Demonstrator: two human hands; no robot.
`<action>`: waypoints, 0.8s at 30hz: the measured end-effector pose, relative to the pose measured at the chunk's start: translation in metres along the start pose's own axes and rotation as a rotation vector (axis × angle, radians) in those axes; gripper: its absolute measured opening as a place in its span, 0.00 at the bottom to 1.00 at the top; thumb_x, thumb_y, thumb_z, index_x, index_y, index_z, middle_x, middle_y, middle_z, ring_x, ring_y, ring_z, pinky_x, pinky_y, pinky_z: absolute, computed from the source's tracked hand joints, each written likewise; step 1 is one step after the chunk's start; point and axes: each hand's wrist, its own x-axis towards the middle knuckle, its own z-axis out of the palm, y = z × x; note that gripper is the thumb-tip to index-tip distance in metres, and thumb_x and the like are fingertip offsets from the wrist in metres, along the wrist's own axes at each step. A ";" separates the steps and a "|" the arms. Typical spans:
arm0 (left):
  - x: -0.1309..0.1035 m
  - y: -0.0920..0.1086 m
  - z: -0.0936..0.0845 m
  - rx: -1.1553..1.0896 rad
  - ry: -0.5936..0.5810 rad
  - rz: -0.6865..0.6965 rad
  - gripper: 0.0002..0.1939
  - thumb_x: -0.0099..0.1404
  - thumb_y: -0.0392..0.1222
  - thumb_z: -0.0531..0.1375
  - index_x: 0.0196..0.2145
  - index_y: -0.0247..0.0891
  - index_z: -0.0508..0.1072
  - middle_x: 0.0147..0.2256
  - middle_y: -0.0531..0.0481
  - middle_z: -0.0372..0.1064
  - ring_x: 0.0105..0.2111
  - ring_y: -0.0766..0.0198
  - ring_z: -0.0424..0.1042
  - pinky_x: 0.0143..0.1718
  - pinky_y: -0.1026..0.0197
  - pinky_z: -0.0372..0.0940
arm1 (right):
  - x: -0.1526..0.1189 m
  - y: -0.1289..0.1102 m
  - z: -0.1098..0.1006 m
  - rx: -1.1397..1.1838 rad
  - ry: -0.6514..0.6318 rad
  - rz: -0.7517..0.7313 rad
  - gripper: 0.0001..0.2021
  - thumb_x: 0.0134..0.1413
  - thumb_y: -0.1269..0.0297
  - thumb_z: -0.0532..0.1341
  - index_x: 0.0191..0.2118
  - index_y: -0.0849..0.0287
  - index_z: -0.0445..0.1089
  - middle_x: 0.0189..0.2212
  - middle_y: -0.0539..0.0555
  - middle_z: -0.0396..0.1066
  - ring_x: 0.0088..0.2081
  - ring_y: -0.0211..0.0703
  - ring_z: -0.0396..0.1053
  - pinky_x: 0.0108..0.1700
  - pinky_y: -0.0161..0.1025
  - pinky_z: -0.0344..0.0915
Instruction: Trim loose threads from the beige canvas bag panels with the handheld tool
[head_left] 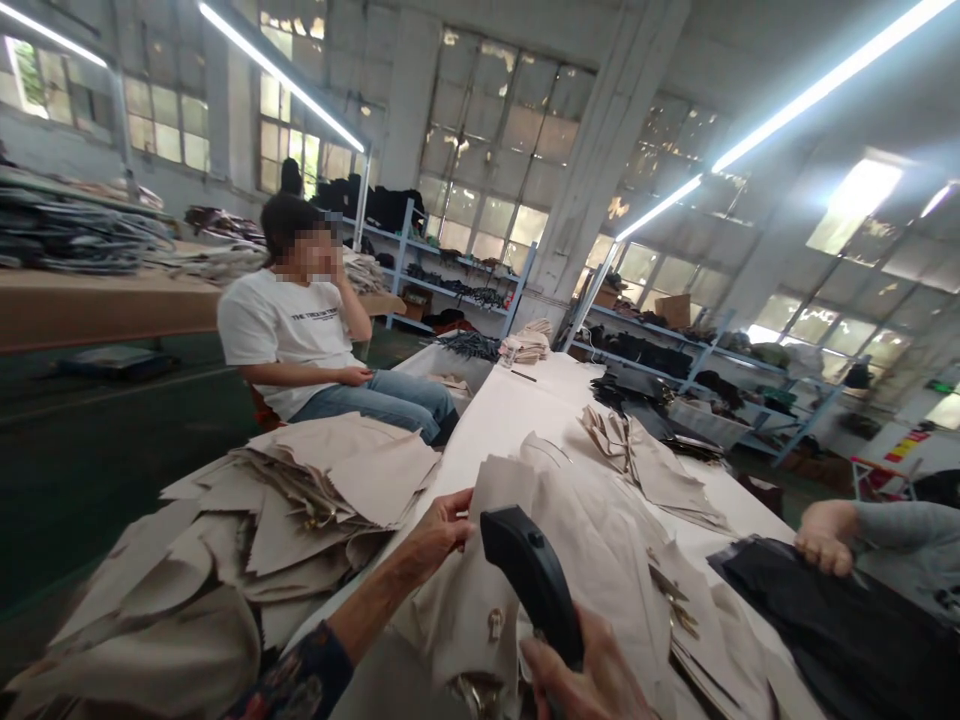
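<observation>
The right grip (592, 665) holds a black tool (531, 565) (the left grip (444, 525) pinches beige fabric (466, 600)).

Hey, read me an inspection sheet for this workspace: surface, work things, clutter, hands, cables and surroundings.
Surface: white table, partly covered by beige pieces.
Work things: black handheld tool above the beige pieces; a beige piece at its tip.
Clutter: heaped beige stack along the table's left; black material at right.
Hands: left hand has its fingers at the beige piece's edge; right hand grips the tool.
Cables: nothing seen clearly.
Surroundings: seated person at left; co-worker's hand on the black material; shelves behind; tube lights overhead.
</observation>
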 end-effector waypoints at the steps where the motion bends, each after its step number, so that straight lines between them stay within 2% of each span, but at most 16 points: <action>1: -0.003 0.001 0.001 -0.007 -0.013 -0.010 0.22 0.47 0.33 0.60 0.43 0.35 0.74 0.27 0.51 0.69 0.23 0.70 0.62 0.21 0.69 0.50 | 0.004 -0.004 0.003 0.038 -0.075 0.000 0.15 0.50 0.55 0.56 0.38 0.63 0.65 0.17 0.46 0.67 0.16 0.36 0.65 0.20 0.32 0.62; 3: -0.010 0.001 0.003 -0.018 -0.046 -0.019 0.22 0.49 0.35 0.60 0.45 0.35 0.73 0.29 0.50 0.71 0.24 0.70 0.64 0.21 0.69 0.51 | 0.007 -0.014 0.005 0.104 -0.181 -0.020 0.13 0.51 0.56 0.56 0.35 0.62 0.63 0.14 0.43 0.62 0.15 0.34 0.61 0.18 0.30 0.59; 4: -0.013 0.000 0.003 -0.019 -0.060 -0.022 0.22 0.50 0.35 0.60 0.46 0.36 0.73 0.30 0.49 0.71 0.24 0.70 0.64 0.22 0.70 0.51 | 0.008 -0.020 0.005 0.120 -0.185 -0.040 0.12 0.52 0.57 0.56 0.34 0.62 0.62 0.15 0.43 0.61 0.16 0.33 0.61 0.19 0.29 0.59; 7: -0.021 -0.007 0.005 -0.006 -0.081 -0.035 0.23 0.50 0.33 0.58 0.46 0.35 0.72 0.29 0.49 0.72 0.23 0.71 0.63 0.21 0.70 0.49 | 0.012 -0.031 -0.002 0.138 -0.121 -0.079 0.12 0.52 0.56 0.57 0.34 0.61 0.63 0.17 0.46 0.64 0.19 0.34 0.64 0.20 0.29 0.61; 9: -0.025 -0.012 0.006 -0.003 -0.055 -0.042 0.24 0.48 0.31 0.57 0.45 0.34 0.74 0.28 0.50 0.72 0.21 0.72 0.61 0.19 0.70 0.47 | 0.019 -0.033 -0.012 0.147 -0.080 -0.089 0.14 0.52 0.53 0.58 0.32 0.61 0.64 0.17 0.47 0.66 0.19 0.35 0.65 0.20 0.30 0.62; 13: -0.031 -0.022 0.004 -0.066 0.060 -0.064 0.22 0.44 0.29 0.56 0.40 0.33 0.76 0.25 0.53 0.70 0.18 0.74 0.57 0.18 0.70 0.45 | 0.028 -0.025 -0.042 0.144 0.009 -0.075 0.16 0.54 0.51 0.57 0.29 0.61 0.62 0.16 0.47 0.65 0.18 0.34 0.64 0.21 0.31 0.63; 16: -0.031 -0.028 0.002 -0.137 0.087 -0.093 0.20 0.44 0.30 0.57 0.38 0.32 0.76 0.22 0.53 0.69 0.18 0.74 0.58 0.18 0.70 0.48 | 0.021 -0.015 -0.058 0.110 0.040 -0.033 0.16 0.55 0.50 0.57 0.30 0.61 0.62 0.16 0.47 0.66 0.18 0.34 0.64 0.20 0.30 0.62; 19: -0.027 -0.033 0.001 -0.156 0.098 -0.125 0.19 0.45 0.32 0.59 0.38 0.30 0.77 0.23 0.51 0.71 0.18 0.72 0.61 0.18 0.70 0.50 | 0.009 -0.003 -0.055 0.101 -0.013 0.012 0.18 0.54 0.49 0.57 0.29 0.61 0.61 0.16 0.47 0.65 0.18 0.34 0.64 0.20 0.30 0.61; 24: -0.022 -0.037 0.000 -0.109 0.123 -0.139 0.19 0.47 0.35 0.61 0.38 0.29 0.76 0.24 0.47 0.73 0.21 0.66 0.67 0.22 0.67 0.58 | 0.011 0.019 -0.027 0.202 -0.119 0.067 0.17 0.52 0.49 0.58 0.33 0.60 0.61 0.18 0.46 0.64 0.19 0.34 0.64 0.21 0.32 0.64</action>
